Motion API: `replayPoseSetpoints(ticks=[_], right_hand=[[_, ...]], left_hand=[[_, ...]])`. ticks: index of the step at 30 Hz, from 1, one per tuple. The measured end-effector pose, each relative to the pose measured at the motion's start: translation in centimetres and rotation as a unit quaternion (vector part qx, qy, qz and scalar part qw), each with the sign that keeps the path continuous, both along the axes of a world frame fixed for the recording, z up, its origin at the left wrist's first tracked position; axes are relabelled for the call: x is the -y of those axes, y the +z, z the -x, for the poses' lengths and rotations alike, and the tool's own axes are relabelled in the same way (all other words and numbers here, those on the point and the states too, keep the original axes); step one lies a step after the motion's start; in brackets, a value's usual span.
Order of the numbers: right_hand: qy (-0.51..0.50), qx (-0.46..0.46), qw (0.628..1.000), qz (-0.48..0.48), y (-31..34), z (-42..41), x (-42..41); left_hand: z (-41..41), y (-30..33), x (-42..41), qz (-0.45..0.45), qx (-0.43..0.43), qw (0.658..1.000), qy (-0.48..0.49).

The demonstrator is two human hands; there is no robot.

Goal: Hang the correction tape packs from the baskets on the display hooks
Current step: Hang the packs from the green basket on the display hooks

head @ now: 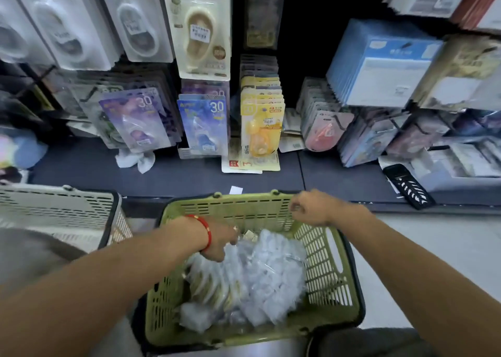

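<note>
While my left grip [221, 241] digs into the packs [260, 278] in the green basket [325, 270], clasping one I think, my right [306, 207] pinches the rim; slick wrappers could slip.

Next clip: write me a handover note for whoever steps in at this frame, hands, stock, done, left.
Left hand: down in the green basket, fingers among the bagged packs; grip not clear.
Right hand: curled at the basket's far rim, seems to hold nothing.
Stock: all still bagged in the basket; grey basket at left.
Done: nothing hung from this load.
Left: take packs out, hang them on the hooks.
</note>
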State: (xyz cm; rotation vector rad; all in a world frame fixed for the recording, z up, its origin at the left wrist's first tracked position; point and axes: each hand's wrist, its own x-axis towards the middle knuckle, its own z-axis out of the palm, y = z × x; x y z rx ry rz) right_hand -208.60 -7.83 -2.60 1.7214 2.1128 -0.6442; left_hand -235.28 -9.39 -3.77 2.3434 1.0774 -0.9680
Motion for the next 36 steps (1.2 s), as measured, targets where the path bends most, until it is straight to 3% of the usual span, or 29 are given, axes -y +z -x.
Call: replayPoseSetpoints(ticks=[2, 4, 6, 10, 13, 18, 22, 26, 28, 30, 33, 36], right_hand=[[0.003, 0.018, 0.997, 0.07, -4.9, 0.3, 2.3], [-0.026, -0.011, 0.993, 0.117, -9.5, 0.9, 4.5], [-0.062, -0.035, 0.991, 0.112, -13.2, 1.7, 6.5], [-0.176, -0.082, 0.974, 0.114, -17.5, 3.6, 9.1], [-0.166, -0.065, 0.978, 0.108, -18.0, 3.6, 9.1], [-0.158, -0.102, 0.982, -0.009, -17.6, 3.2, 9.1], [-0.245, -0.175, 0.953, -0.044, -16.1, 1.5, 8.8], [-0.31, -0.283, 0.905, -0.07, -13.4, -1.2, 8.5], [-0.361, -0.343, 0.862, -0.1, -11.8, -1.5, 8.3], [-0.408, -0.424, 0.803, -0.099, -9.9, -1.3, 7.8], [-0.411, -0.519, 0.75, -0.002, -7.3, 0.2, 7.5], [-0.341, -0.552, 0.752, 0.115, -6.3, 2.8, 7.3]], left_hand=[[-0.2, -3.3, 2.3, 0.031, 0.009, 0.998, 0.054], [0.0, -5.8, 4.7, 0.054, 0.07, 0.984, 0.155], [0.3, -7.7, 7.1, 0.047, 0.13, 0.962, 0.233], [0.4, -9.6, 9.2, 0.021, 0.159, 0.947, 0.28], [0.5, -9.7, 9.1, 0.022, 0.177, 0.937, 0.301], [1.3, -10.3, 9.7, 0.0, 0.193, 0.93, 0.312], [1.2, -10.5, 10.2, -0.002, 0.215, 0.914, 0.345], [0.4, -9.6, 10.0, -0.011, 0.253, 0.873, 0.417], [-0.4, -8.8, 9.7, -0.037, 0.294, 0.84, 0.455], [-1.5, -7.7, 9.4, -0.035, 0.363, 0.782, 0.506], [-3.2, -5.6, 8.7, 0.106, 0.463, 0.631, 0.613], [-3.4, -4.7, 8.4, 0.258, 0.523, 0.472, 0.661]])
